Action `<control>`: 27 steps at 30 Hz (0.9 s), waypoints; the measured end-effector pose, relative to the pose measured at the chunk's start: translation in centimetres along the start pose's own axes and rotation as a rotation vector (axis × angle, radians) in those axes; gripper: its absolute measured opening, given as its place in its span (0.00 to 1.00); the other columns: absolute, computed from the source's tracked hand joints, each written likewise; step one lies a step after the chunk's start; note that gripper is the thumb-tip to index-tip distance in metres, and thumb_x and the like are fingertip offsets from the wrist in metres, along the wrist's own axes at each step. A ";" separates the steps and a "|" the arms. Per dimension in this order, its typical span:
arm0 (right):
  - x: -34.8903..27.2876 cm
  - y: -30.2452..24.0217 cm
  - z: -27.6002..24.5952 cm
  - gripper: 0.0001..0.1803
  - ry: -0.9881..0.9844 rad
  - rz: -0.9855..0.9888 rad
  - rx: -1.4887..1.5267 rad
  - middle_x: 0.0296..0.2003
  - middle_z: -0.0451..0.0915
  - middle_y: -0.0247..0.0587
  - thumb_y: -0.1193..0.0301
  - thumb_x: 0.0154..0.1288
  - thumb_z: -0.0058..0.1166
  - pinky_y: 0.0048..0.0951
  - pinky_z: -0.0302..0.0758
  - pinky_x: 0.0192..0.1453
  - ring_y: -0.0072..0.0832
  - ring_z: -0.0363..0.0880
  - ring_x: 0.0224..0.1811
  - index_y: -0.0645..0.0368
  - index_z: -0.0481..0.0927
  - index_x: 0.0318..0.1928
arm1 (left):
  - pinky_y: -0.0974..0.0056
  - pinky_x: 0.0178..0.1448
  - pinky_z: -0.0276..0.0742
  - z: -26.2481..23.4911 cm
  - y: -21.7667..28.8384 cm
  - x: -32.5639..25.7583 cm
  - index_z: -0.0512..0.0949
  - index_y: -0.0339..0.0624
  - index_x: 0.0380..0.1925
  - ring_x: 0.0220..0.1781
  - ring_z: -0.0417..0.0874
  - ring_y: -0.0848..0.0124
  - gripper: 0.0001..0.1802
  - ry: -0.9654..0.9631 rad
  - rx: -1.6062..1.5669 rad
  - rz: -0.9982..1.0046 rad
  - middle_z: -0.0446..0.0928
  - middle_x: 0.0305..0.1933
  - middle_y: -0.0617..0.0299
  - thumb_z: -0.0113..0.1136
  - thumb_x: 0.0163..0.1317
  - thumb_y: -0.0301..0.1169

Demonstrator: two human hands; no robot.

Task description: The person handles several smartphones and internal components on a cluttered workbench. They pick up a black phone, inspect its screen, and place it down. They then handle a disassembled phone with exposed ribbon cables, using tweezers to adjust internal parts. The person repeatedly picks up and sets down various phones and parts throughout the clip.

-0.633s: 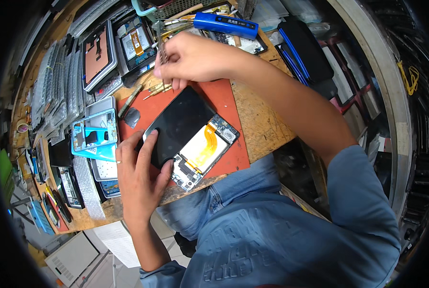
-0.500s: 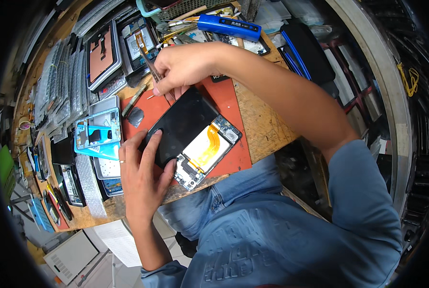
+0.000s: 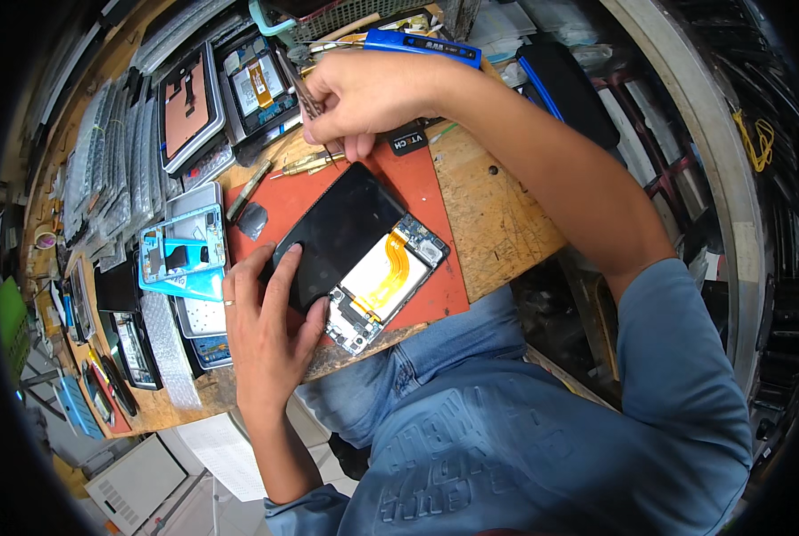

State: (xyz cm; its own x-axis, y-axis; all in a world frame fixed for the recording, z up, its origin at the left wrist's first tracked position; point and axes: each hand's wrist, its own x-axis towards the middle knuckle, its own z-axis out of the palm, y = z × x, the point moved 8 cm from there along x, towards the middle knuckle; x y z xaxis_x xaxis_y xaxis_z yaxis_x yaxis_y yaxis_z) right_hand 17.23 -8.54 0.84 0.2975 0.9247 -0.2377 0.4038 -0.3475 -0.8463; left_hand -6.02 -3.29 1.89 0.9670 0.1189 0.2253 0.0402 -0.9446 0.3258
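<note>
My left hand [image 3: 274, 308] steadies a black phone screen [image 3: 350, 214], with the index finger on its face and the thumb at its lower edge. Lying beside and against the screen is an opened phone [image 3: 389, 281], its pale battery, orange flex cable and circuit boards exposed. My right hand [image 3: 355, 103] pinches metal tweezers [image 3: 307, 100] just above the screen's far edge; their tips point down and look apart from it. An orange-red mat [image 3: 435, 259] lies under the screen and phone. Near the tweezer tips is a yellowish screwdriver [image 3: 308, 163].
Left of the mat sit a blue phone frame [image 3: 182, 243], a greenish pen-like tool [image 3: 249, 190] and bubble-wrapped stacks [image 3: 113, 161]. Behind are open tablet-like devices [image 3: 255, 82] and a blue handheld tool [image 3: 422, 46]. The wooden bench [image 3: 497, 214] ends close to my lap.
My right hand has lifted the tweezers slightly away from the screen, toward the far side and right, uncovering more of the screwdriver. My left hand, the screen and the phone stay nearly in place.
</note>
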 end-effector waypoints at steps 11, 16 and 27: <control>1.3 0.9 2.1 0.12 -0.207 -0.075 0.034 0.34 0.87 0.41 0.67 0.74 0.63 0.26 0.86 0.39 0.24 0.87 0.34 0.65 0.84 0.44 | 0.46 0.68 0.70 0.0 0.1 0.0 0.79 0.43 0.65 0.63 0.74 0.47 0.37 0.015 0.003 0.005 0.73 0.63 0.46 0.77 0.51 0.29; 0.6 0.3 -1.3 0.13 0.065 -0.130 0.028 0.33 0.87 0.40 0.65 0.75 0.61 0.26 0.86 0.38 0.25 0.89 0.32 0.66 0.84 0.43 | 0.46 0.68 0.70 0.0 0.2 0.0 0.78 0.43 0.65 0.63 0.74 0.47 0.36 0.016 0.012 0.014 0.73 0.64 0.47 0.77 0.52 0.29; -1.9 4.3 0.4 0.16 -0.109 0.146 0.232 0.32 0.89 0.49 0.65 0.76 0.60 0.25 0.88 0.32 0.30 0.91 0.30 0.71 0.81 0.40 | 0.46 0.69 0.70 0.1 0.1 -0.2 0.77 0.44 0.65 0.64 0.73 0.46 0.37 0.023 0.012 0.016 0.72 0.65 0.46 0.77 0.52 0.28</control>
State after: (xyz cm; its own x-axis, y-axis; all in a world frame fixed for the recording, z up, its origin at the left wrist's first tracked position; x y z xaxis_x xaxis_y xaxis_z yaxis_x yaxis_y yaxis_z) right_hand 18.02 -11.77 -2.53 0.2383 0.8831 -0.4042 0.1515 -0.4449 -0.8827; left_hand -6.16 -3.49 1.77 0.9616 0.1105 0.2513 0.0278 -0.9499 0.3112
